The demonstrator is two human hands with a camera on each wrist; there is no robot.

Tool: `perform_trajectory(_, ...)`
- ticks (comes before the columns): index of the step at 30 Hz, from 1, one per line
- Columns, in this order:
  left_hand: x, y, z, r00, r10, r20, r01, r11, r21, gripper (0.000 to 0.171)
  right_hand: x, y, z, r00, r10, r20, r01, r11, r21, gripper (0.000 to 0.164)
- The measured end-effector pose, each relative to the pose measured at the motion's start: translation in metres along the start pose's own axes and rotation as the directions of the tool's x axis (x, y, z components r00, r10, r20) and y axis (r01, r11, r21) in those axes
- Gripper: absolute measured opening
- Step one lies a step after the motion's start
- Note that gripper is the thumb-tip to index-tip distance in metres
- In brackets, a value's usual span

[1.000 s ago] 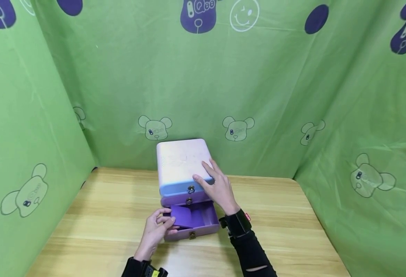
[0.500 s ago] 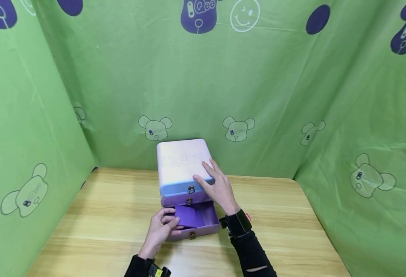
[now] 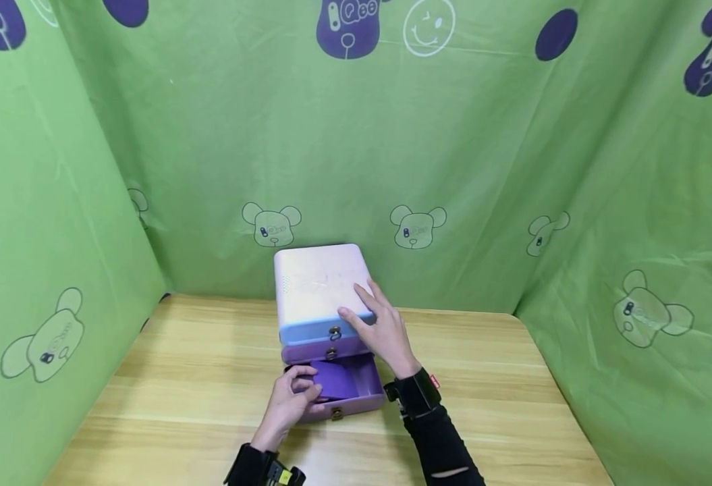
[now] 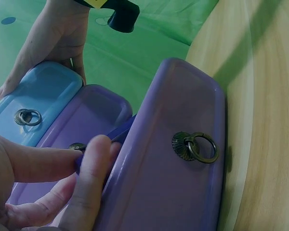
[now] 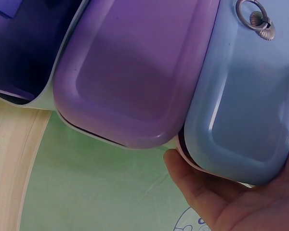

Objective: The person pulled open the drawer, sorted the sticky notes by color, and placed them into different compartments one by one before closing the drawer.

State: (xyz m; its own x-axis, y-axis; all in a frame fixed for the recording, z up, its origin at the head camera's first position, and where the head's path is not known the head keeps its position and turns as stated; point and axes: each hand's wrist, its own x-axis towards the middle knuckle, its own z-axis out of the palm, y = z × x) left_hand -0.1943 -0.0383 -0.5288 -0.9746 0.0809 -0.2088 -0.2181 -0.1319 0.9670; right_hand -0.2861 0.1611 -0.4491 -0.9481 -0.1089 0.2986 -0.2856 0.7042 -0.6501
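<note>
A small tabletop chest with a pale top stands near the back of the table. Its blue top drawer and purple middle drawer are pushed in, while the purple bottom drawer is pulled out. My left hand reaches over that drawer's left front side and pinches a flat, card-like dark purple piece between thumb and fingers. The piece lies tilted inside the drawer, its left edge hidden by the fingers. My right hand rests over the chest's top right front corner, fingers spread on top and down the side.
Brass ring pulls hang on the drawer fronts. The wooden table extends on both sides of the chest. Green printed cloth encloses the table's back and sides, close behind the chest.
My left hand has moved a little to the right, and the dark purple piece has shifted right with it, lying lower in the bottom drawer. My right hand and the chest have stayed put.
</note>
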Motion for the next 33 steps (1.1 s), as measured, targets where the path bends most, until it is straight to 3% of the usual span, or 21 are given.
perform_trajectory(18, 0.001, -0.006, 0.009, 1.000, 0.004, -0.002, -0.004, 0.997, 0.083, 0.041, 0.000, 0.001, 0.001, 1.000, -0.002, -0.011, 0.002, 1.000, 0.003, 0.069)
perform_trajectory(33, -0.001, -0.007, 0.013, 0.999, 0.021, -0.046, -0.014, 0.987, 0.157, 0.038, 0.000, 0.000, 0.001, 1.000, 0.012, -0.005, -0.012, 1.000, 0.012, 0.069)
